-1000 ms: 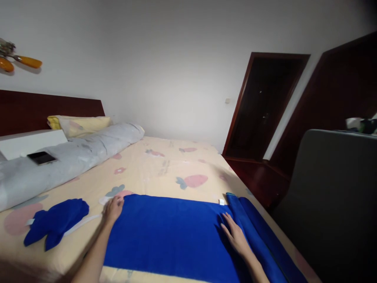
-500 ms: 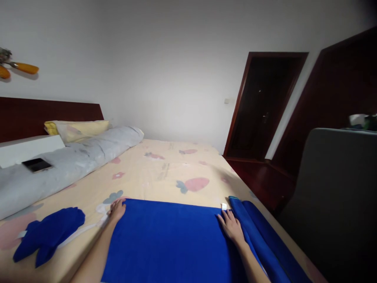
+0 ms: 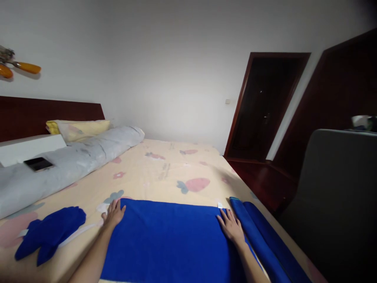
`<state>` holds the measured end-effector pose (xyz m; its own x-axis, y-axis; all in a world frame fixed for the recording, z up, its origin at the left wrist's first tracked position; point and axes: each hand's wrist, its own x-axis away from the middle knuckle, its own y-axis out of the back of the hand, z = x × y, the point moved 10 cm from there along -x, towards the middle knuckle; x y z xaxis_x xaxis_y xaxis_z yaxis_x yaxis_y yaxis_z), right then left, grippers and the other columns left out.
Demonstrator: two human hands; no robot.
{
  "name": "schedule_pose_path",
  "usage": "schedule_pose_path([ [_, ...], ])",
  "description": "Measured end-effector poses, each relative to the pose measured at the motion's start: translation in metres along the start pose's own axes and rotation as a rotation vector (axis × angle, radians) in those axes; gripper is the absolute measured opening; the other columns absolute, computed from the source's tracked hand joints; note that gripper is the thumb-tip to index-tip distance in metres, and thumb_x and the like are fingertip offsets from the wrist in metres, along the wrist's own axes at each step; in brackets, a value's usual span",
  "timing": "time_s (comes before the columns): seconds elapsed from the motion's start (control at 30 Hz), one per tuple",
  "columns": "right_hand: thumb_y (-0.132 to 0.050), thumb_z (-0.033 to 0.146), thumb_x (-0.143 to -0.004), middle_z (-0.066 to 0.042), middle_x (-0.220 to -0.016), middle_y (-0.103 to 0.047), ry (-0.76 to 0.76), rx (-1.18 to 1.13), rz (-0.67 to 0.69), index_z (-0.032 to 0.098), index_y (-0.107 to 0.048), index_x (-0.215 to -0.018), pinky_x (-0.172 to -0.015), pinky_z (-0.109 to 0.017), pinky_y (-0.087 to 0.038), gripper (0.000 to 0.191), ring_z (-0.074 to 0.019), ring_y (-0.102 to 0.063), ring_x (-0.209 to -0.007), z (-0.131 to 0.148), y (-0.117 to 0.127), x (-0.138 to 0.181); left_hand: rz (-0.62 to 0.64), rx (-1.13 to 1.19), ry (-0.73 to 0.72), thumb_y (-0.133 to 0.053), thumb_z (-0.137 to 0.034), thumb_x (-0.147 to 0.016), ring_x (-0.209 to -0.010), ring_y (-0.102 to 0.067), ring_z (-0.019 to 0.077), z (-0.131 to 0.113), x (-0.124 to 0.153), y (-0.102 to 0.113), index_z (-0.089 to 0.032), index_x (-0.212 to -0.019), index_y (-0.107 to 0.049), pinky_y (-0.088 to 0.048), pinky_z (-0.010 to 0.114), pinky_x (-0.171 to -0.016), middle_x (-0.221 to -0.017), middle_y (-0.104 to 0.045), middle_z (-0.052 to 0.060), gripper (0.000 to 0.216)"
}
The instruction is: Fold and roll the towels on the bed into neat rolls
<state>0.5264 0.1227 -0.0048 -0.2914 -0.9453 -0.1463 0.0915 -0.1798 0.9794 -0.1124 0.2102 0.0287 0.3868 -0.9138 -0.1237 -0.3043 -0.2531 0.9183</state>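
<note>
A blue cloth [image 3: 171, 239] lies flat on the bed in front of me, with a small white tag [image 3: 220, 205] at its far edge towards the right. My left hand [image 3: 114, 213] rests at the cloth's far left corner, fingers spread over the edge and the sheet. On the far right corner, just below the tag, my right hand [image 3: 231, 226] lies palm down with its fingers apart. Two rolled blue cloths [image 3: 265, 243] sit alongside to the right of it. Left of my left arm is a crumpled blue cloth [image 3: 53, 232] with a pale tag.
The bed [image 3: 165, 169] has a cream sheet with printed strawberries. A grey rolled quilt [image 3: 88, 157] carries a phone [image 3: 38, 164]. Behind it are a white box [image 3: 32, 147] and a yellow pillow [image 3: 85, 129]. A dark chair back [image 3: 338, 188] stands beyond the bed's right edge.
My left hand has shifted slightly left, its fingers now more spread at the corner. My right hand stays about where it was; the tag sits slightly further left.
</note>
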Motion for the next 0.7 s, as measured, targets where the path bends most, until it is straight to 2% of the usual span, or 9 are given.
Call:
schedule_pose_path([
  [0.1,-0.028,0.059,-0.092,-0.013,-0.155,-0.031,0.035,-0.003,-0.057,0.018,-0.039,-0.145,-0.116,-0.048,-0.022,0.068,-0.0265,-0.023,-0.145,0.003,0.007,0.014,-0.114,-0.050,-0.015,-0.022,-0.034,-0.098,-0.140,-0.029,0.0300,0.005,0.027,0.019,-0.016,-0.140,-0.043,-0.029,0.058,-0.105,-0.154,-0.032,0.017,0.051],
  [0.23,-0.029,0.060,-0.092,-0.009,-0.156,-0.031,0.178,-0.131,-0.105,0.024,-0.036,-0.147,-0.115,-0.049,-0.026,0.066,-0.0248,-0.026,-0.144,0.006,0.003,0.062,-0.213,-0.169,0.007,-0.027,-0.028,-0.096,-0.126,-0.046,0.0317,0.029,0.076,0.036,-0.016,-0.130,-0.053,-0.039,0.052,-0.094,-0.137,-0.052,0.018,0.045],
  [0.33,-0.033,0.060,-0.091,-0.006,-0.154,-0.035,0.207,-0.160,-0.123,0.029,-0.038,-0.146,-0.112,-0.052,-0.031,0.063,-0.0266,-0.032,-0.142,-0.016,-0.005,0.104,-0.256,-0.214,0.109,-0.030,-0.036,-0.095,-0.111,-0.054,0.0337,0.062,0.119,0.039,-0.014,-0.123,-0.058,-0.043,0.048,-0.084,-0.120,-0.062,0.019,0.046],
  [0.43,-0.040,0.053,-0.088,-0.005,-0.151,-0.041,0.258,-0.109,-0.140,0.032,-0.054,-0.134,-0.105,-0.055,-0.040,0.053,-0.0317,-0.031,-0.141,-0.040,-0.005,0.136,-0.288,-0.256,0.102,-0.034,-0.042,-0.094,-0.101,-0.060,0.0328,0.077,0.150,0.042,-0.014,-0.118,-0.061,-0.044,0.043,-0.078,-0.108,-0.067,0.018,0.045],
  [0.5,-0.045,0.046,-0.085,-0.004,-0.150,-0.042,0.339,-0.081,-0.132,0.034,-0.062,-0.126,-0.101,-0.055,-0.044,0.046,-0.0337,-0.027,-0.143,-0.045,0.000,0.151,-0.256,-0.288,0.095,-0.033,-0.042,-0.094,-0.091,-0.064,0.0305,0.084,0.158,0.044,-0.014,-0.115,-0.061,-0.044,0.039,-0.074,-0.096,-0.071,0.015,0.044],
  [0.6,-0.050,0.039,-0.082,-0.004,-0.150,-0.042,0.395,-0.065,-0.133,0.034,-0.063,-0.125,-0.102,-0.055,-0.044,0.045,-0.0343,-0.024,-0.144,-0.046,0.007,0.160,-0.136,-0.319,0.116,-0.027,-0.040,-0.098,-0.074,-0.067,0.0272,0.096,0.155,0.045,-0.017,-0.112,-0.059,-0.043,0.035,-0.070,-0.076,-0.073,0.009,0.042],
  [0.7,-0.048,0.037,-0.083,-0.004,-0.147,-0.046,0.406,-0.077,-0.137,0.033,-0.064,-0.123,-0.103,-0.054,-0.043,0.043,-0.0336,-0.027,-0.143,-0.051,0.004,0.159,-0.064,-0.337,0.142,-0.029,-0.042,-0.098,-0.071,-0.068,0.0273,0.113,0.149,0.051,-0.018,-0.112,-0.057,-0.042,0.035,-0.071,-0.070,-0.073,0.008,0.040],
])
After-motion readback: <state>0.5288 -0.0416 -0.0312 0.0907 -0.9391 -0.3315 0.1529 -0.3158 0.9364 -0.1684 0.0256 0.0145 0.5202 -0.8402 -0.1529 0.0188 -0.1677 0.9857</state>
